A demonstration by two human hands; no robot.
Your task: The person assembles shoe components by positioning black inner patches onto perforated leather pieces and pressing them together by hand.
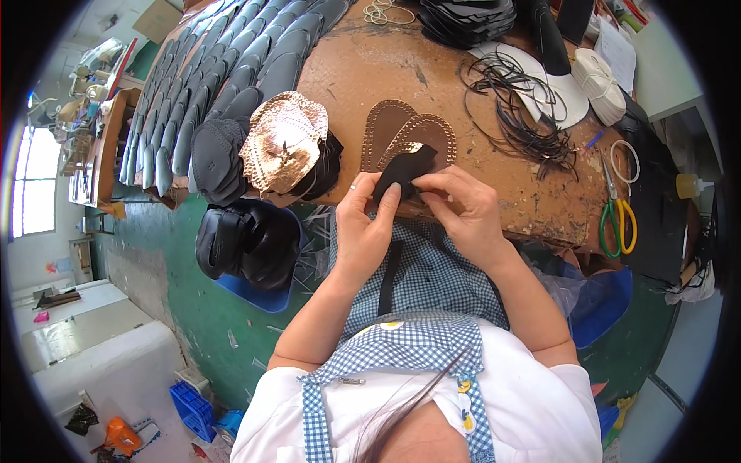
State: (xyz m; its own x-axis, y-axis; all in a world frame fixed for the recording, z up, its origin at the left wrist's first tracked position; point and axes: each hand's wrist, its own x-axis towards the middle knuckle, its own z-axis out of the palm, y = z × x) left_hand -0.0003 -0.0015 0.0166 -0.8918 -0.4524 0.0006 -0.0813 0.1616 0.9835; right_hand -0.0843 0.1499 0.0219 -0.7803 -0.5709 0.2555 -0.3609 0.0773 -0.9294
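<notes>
Between my hands is a small black shoe-upper piece (407,168), with a shiny copper-coloured strip along its top. My left hand (364,228) pinches its left side, thumb lying on the black surface. At its right edge, the thumb and forefinger of my right hand (466,210) are closed on it. Any thread or tool in those fingertips is too small to make out. Just beyond lie two overlapping brown shoe soles (434,133) with stitch marks along their rims, partly covered by the black piece.
Left of my hands stand piles of copper-coloured pieces (279,139) and black pieces (216,158). Rows of dark soles (231,65) cover the far left. Black laces (517,108), green-and-yellow-handled scissors (616,220) and white cord (598,85) lie rightward. A blue bin (258,293) stands below the worn table (340,77).
</notes>
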